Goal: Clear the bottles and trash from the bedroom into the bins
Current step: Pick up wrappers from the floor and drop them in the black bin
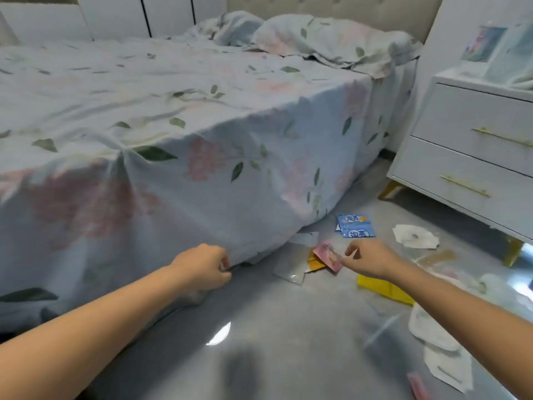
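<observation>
A: What's hard to see?

B: Frame is soft w/ motion blur. Items on the nightstand [473,157], upper right, are smeared, can't ID them. Right edge cuts off some clear plastic and white paper scraps [444,368]. A pink scrap [418,385] at the bottom edge is cut off too.

A: Left hand?

B: Left hand [206,268], lower centre, fingers curled tight at the hem of the floral bedsheet [202,183]. Something pale shows btwn the fingertips, can't tell what it is.

A: Right hand?

B: Right hand [367,259], centre right, thumb and index pinching the edge of a pink wrapper [330,256]; other fingers loosely bent.

A: Where's the trash?

B: On the grey floor [274,327] beside the bed. Orange packet [315,262] just under the pink one, clear bag [291,269] to its left, blue packets [356,226] above, white paper w/ a hole [415,236] further right, yellow card [383,288] partly hidden under the right forearm.
</observation>
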### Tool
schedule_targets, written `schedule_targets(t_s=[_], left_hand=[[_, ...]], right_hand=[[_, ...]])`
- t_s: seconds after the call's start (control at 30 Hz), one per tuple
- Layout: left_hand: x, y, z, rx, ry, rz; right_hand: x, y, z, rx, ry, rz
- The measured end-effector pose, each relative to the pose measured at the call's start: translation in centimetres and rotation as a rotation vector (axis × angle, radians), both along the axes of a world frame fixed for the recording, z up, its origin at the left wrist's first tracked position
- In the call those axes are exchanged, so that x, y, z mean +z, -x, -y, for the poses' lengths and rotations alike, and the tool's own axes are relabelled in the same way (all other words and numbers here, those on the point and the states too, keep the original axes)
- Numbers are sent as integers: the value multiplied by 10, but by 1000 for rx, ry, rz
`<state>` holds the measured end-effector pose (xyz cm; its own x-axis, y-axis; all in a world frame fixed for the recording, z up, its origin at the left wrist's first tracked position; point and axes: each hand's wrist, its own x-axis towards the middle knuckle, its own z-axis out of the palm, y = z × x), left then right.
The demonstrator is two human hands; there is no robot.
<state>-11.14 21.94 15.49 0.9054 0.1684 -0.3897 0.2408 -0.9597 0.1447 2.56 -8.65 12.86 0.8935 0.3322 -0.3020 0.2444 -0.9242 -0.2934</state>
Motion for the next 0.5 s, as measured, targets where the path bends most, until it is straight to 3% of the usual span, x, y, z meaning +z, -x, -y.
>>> schedule_targets(t_s=[0.2,0.5], left_hand=[[-80,-92,86,-121,-23,-21],[-168,-159,133,-150,-51,41]], right_hand=[[-69,-44,114,-212,95,-47],[-146,-74,161,-241,139,-46]])
